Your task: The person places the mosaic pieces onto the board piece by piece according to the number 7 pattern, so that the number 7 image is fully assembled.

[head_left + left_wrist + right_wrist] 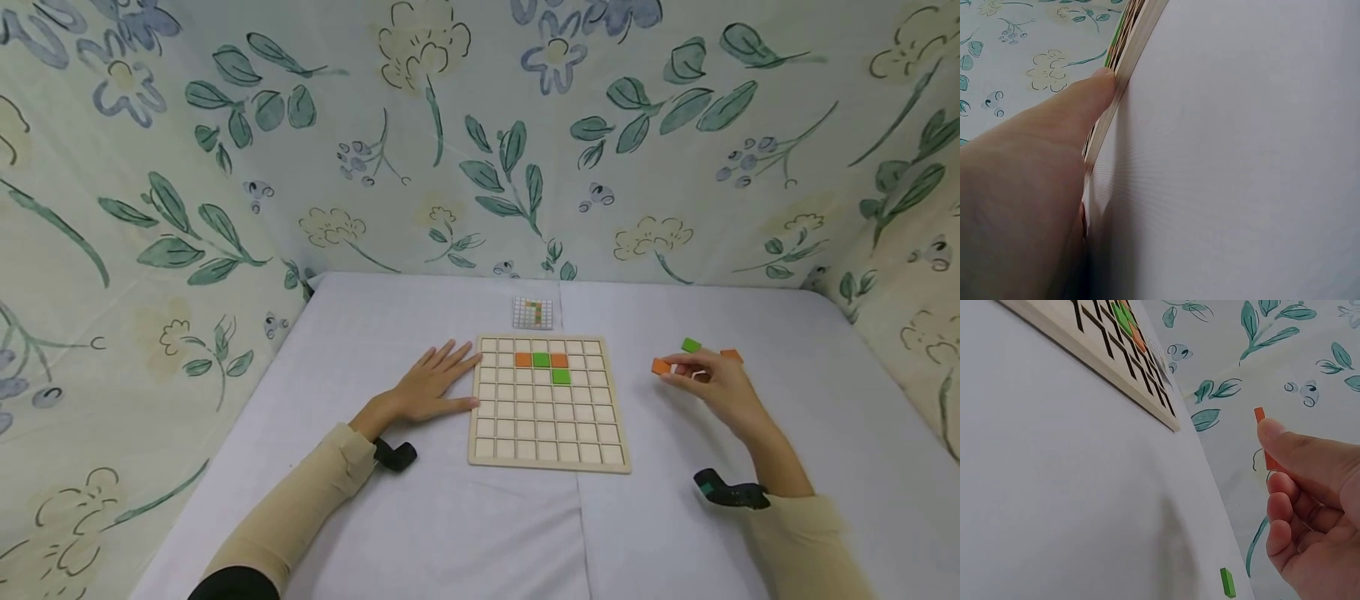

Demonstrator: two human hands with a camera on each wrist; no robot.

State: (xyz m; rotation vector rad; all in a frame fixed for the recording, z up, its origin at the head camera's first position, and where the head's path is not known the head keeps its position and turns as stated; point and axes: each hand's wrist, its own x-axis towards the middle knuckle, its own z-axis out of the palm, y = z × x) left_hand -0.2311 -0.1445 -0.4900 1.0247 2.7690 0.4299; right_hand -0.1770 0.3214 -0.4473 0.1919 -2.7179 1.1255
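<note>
A square wooden grid board (pixel 549 457) lies on the table, with orange and green tiles in several cells near its top. My left hand (pixel 431 386) is spread flat beside it, its fingertips and thumb touching the board's left edge; the left wrist view shows the thumb (pixel 1094 94) against that edge. Right of the board, my right hand (pixel 712 383) pinches an orange tile (pixel 661 367) between thumb and fingers, held above the cloth. In the right wrist view the orange tile (pixel 1269 459) stands on edge in the pinch, the other fingers curled.
A loose green tile (pixel 691 344) lies just behind the right hand, and another orange tile (pixel 731 356) is partly hidden by it. Behind the board sits a small card (pixel 532 313) with a coloured grid pattern. A floral cloth (pixel 510 150) hangs around the white-covered table (pixel 420 525).
</note>
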